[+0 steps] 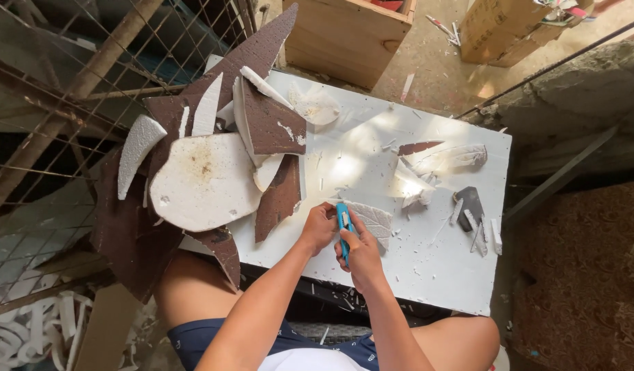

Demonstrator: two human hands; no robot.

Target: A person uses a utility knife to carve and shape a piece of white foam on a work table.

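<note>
My right hand (361, 257) grips a blue utility knife (343, 227), its tip down against a white leaf-shaped foam piece (374, 220) on the white board (440, 275). My left hand (318, 227) presses on the left end of that foam piece, right beside the knife. Both hands sit near the board's front edge, above my knees.
A heap of brown-faced and white foam offcuts (207, 172) covers the board's left side. Carved foam leaves (451, 156), a dark scrap (470, 203) and small white chips lie to the right. A wooden box (344, 34) and cardboard box (499, 27) stand beyond; wire mesh (49, 110) at left.
</note>
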